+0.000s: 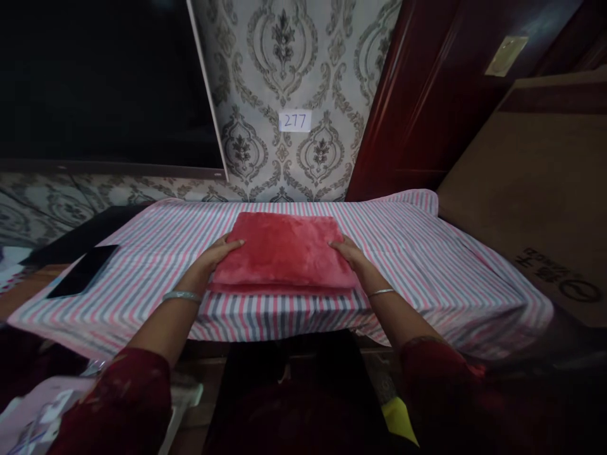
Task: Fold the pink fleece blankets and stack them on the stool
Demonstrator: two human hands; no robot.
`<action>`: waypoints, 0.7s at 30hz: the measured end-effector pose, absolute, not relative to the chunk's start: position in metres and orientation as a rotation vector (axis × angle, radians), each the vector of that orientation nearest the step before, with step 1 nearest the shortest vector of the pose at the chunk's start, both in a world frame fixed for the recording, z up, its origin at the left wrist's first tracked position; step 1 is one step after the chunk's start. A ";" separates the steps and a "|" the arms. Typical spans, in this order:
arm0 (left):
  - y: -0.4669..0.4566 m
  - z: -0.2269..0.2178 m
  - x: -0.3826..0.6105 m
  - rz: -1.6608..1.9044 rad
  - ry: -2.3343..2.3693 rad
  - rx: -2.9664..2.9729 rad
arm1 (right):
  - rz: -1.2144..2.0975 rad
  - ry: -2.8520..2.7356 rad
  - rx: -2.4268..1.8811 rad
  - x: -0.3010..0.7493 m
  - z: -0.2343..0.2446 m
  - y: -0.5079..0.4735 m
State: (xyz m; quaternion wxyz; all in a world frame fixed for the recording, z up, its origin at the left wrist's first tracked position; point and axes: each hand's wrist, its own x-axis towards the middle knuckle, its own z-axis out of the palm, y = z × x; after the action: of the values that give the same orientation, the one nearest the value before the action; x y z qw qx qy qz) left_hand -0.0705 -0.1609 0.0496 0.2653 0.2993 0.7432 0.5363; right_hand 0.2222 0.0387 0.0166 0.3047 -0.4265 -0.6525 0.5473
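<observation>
A folded red plush cloth (287,253) lies at the front middle of a table covered with a striped cloth (403,259). Its near edge shows more than one layer. My left hand (219,251) grips its left side, thumb on top and the other fingers mostly hidden. On the opposite side, my right hand (349,250) holds the edge the same way, thumb resting on the plush. Both wrists wear bangles.
A dark phone (84,272) lies at the table's left end. Behind it a large black television screen (104,82) hangs near the patterned wall. A big cardboard box (535,189) stands at the right, beside a dark red door (427,82). A paper marked 277 (294,121) is on the wall.
</observation>
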 end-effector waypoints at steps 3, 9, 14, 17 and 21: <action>-0.165 0.059 -0.066 1.571 1.918 0.813 | 1.417 -1.699 -1.009 0.225 0.033 0.050; -0.173 0.061 -0.068 1.579 1.937 0.907 | 1.161 -1.839 -1.078 0.230 0.036 0.067; -0.179 0.060 -0.065 0.983 2.623 1.090 | 0.953 -1.912 -1.330 0.228 0.020 0.053; -0.170 0.066 -0.037 0.774 2.760 1.600 | 0.524 -2.171 -1.190 0.212 0.025 0.028; -0.149 0.058 0.017 0.488 2.671 1.931 | 0.141 -2.503 -0.960 0.182 0.028 -0.013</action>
State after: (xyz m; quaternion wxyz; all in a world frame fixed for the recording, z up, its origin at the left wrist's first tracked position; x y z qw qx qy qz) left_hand 0.0169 -0.1493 0.0578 -0.0949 0.5770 0.7980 0.1457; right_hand 0.1816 -0.0134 0.0276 0.2266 -0.3483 -0.9081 0.0513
